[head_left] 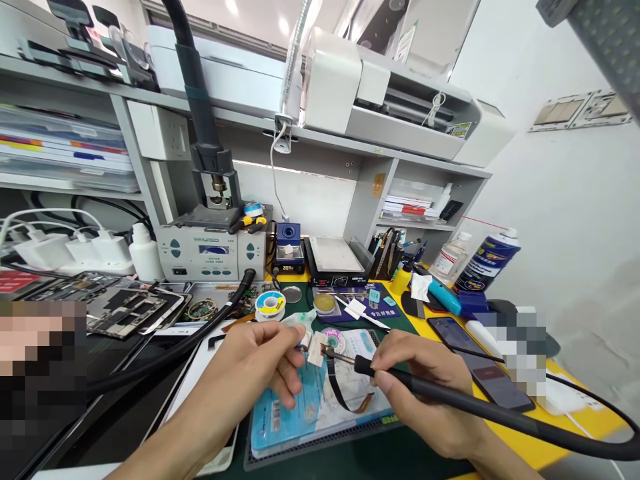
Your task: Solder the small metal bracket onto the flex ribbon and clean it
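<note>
My left hand (pixel 267 357) is closed in a pinch on a small, pale, silvery part (pixel 316 349) above the middle of the mat. A thin black flex cable (pixel 344 393) with a copper-coloured end hangs below and seems joined to it. Between thumb and fingers, my right hand (pixel 425 380) grips the black handle of a soldering iron (pixel 364 365). Its metal tip meets or nearly meets the part's right edge; which one I cannot tell. Underneath lies a blue and white packet (pixel 285 420), and a pink-labelled spool (pixel 334 340) sits just behind the part.
A hot air station (pixel 215 250) stands at the back left, its black hose (pixel 200 343) crossing the bench. Behind my hands are a solder spool (pixel 270 305), a flux tin (pixel 325 305) and a small hot plate (pixel 337 260). Phones (pixel 480 363) lie right; a spray can (pixel 487 260) stands beyond.
</note>
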`<state>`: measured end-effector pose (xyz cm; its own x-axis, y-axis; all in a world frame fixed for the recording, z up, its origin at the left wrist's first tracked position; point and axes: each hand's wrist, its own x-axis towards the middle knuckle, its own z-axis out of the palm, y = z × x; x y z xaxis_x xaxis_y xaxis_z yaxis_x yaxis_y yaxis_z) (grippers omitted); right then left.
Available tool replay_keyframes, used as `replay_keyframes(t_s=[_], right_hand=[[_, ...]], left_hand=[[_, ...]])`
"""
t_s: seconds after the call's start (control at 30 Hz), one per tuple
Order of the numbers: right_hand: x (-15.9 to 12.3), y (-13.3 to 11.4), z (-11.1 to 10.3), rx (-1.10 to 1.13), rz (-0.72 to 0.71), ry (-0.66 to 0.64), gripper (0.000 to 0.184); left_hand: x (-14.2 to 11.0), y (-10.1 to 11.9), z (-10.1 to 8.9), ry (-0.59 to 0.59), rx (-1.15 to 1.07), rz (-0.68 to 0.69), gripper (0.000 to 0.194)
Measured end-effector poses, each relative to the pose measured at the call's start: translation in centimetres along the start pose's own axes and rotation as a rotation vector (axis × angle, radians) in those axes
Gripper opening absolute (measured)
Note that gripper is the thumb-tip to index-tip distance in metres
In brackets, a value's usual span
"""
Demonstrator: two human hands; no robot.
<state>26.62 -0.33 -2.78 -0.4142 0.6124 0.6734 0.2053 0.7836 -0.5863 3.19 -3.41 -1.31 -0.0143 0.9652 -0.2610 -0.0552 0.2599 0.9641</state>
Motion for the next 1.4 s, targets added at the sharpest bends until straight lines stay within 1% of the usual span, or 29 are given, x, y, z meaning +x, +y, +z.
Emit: replay_keyframes(t_s=[0.23, 0.4, 0.7, 1.03, 1.17, 1.4], right_hand=[[-0.39, 0.58, 0.12, -0.008, 0.038, 0.029, 0.013], [-0.27, 0.61, 0.19, -0.034, 0.006, 0.071, 0.013], [-0.18, 0.33, 0.13, -0.058, -0.012, 0.098, 0.015], [-0.10, 0.43, 0.21, -0.086, -0.011, 0.090, 0.016], [-0.25, 0.62, 0.16, -0.100, -0.011, 0.085, 0.016], [-0.21, 0.62, 0.17, -0.099, -0.037, 0.065, 0.018]], left_hand=[[-0.17, -0.03, 0.03, 0.005, -0.014, 0.023, 0.042], [-0.33, -0.03, -0.06, 0.001, -0.021, 0.039, 0.042], [-0.30, -0.01, -0.03, 0.012, -0.001, 0.060, 0.038], [-0.34, -0.03, -0.09, 0.001, 0.012, 0.061, 0.038], [-0.28, -0.19, -0.22, 0.005, 0.015, 0.087, 0.038], [0.18, -0.58, -0.39, -0.003, 0.017, 0.089, 0.039]])
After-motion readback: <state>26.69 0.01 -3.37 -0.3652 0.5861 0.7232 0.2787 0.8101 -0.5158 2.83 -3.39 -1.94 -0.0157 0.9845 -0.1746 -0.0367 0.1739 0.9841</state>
